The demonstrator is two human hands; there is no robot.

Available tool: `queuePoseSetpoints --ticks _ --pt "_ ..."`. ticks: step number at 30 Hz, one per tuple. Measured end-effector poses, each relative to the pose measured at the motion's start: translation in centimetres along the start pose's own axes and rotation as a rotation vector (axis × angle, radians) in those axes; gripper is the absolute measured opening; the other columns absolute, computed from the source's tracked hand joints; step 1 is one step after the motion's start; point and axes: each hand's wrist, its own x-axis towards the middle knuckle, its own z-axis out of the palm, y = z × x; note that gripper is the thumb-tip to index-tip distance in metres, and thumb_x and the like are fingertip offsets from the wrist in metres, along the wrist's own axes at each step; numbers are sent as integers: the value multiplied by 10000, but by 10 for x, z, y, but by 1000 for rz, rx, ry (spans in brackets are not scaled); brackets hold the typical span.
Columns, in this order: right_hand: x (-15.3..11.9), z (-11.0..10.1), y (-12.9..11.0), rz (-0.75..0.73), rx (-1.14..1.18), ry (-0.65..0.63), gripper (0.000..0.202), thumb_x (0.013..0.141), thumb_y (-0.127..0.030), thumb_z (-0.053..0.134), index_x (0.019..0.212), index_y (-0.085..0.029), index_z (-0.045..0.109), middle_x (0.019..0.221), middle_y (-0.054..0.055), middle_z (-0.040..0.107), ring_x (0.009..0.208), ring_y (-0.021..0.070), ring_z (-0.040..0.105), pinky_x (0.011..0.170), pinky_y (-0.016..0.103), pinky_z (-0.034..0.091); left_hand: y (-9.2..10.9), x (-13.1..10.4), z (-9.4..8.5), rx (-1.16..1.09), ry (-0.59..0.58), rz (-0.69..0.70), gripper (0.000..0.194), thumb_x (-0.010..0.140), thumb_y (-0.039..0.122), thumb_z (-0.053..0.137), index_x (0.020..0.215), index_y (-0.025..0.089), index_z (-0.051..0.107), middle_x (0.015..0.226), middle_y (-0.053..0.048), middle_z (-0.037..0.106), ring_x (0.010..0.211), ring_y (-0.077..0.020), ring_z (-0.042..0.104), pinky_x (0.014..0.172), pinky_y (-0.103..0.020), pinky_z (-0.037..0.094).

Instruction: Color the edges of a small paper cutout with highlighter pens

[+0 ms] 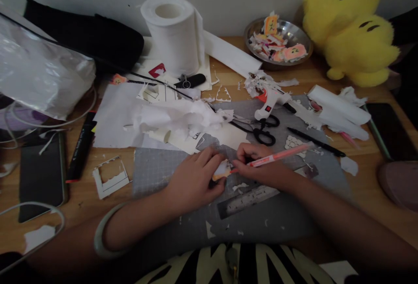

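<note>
My left hand point(199, 179) is closed on a small orange and white paper piece point(222, 170), held over the grey cutting mat point(153, 171). In my right hand point(257, 166) there is an orange marker point(277, 154), its shaft slanting up to the right. The fingertips of my right hand meet the right edge of the paper piece. Just below the hands a ruler point(251, 198) lies on the mat among small paper scraps. Black-handled scissors point(264, 136) rest above my right hand.
A paper roll point(173, 36), a metal bowl point(294, 36) of paper pieces and yellow plush toys point(355, 36) stand at the back. A glue gun point(271, 101) lies near the scissors. Phones point(42, 175) lie at both sides; a black marker point(81, 147) is at left.
</note>
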Motion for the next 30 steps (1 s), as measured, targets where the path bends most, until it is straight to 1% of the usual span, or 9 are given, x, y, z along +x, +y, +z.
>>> queuePoseSetpoints --ticks 4,8,12,16,20,23,25,28,30 --pt "0 1 2 6 13 66 195 741 -220 530 606 -189 393 556 -66 389 503 65 346 452 184 268 0 1 0 -3 -6 -3 337 762 281 477 1081 176 445 1038 -73 498 893 -220 522 747 -371 467" --pt "-1 0 1 -28 1 -11 196 727 -216 542 599 -186 397 555 -67 389 502 63 346 454 183 270 0 0 0 3 -5 -9 318 760 285 481 1058 178 455 1034 -71 501 884 -222 524 739 -374 467" --pt "-1 -1 0 -11 -16 47 198 729 -195 526 593 -187 383 549 -67 382 506 64 346 457 180 273 0 0 0 -2 -11 -7 330 763 279 478 1076 180 447 1041 -69 499 900 -219 522 753 -369 464" --pt "0 0 0 -56 -29 -17 193 706 -171 535 581 -184 387 538 -71 386 499 61 349 461 180 277 0 0 0 7 -3 -3 324 759 283 485 1065 183 448 1036 -69 500 891 -218 525 744 -366 466" --pt "0 0 0 -20 -45 27 189 708 -171 521 580 -186 382 532 -70 379 495 62 337 447 183 262 0 1 0 -6 -4 -1 335 758 278 487 1075 185 439 1049 -70 499 907 -219 522 752 -368 466" --pt "0 0 -1 -11 -34 3 194 703 -181 531 577 -186 384 528 -70 378 491 62 332 446 185 263 0 1 0 -32 -4 -11 326 755 272 493 1064 188 433 1044 -66 503 915 -218 521 762 -373 462" --pt "-1 -1 -1 8 -11 6 204 707 -186 539 574 -184 384 528 -70 372 492 62 328 448 186 265 0 1 1 -72 19 -42 383 738 298 524 1087 192 408 1055 -67 493 928 -220 515 774 -378 459" --pt "0 -3 -2 95 142 72 229 750 -266 537 603 -189 380 538 -69 376 478 59 337 432 181 271 0 -1 0 -171 86 -110 600 672 413 604 1163 193 337 1117 -94 432 969 -243 486 779 -391 452" --pt "0 -4 -3 149 268 100 260 754 -326 556 622 -194 374 530 -74 376 455 56 340 414 178 267 -2 -3 0 -297 126 -135 644 691 468 579 1197 195 288 1098 -97 410 899 -216 493 725 -360 456"
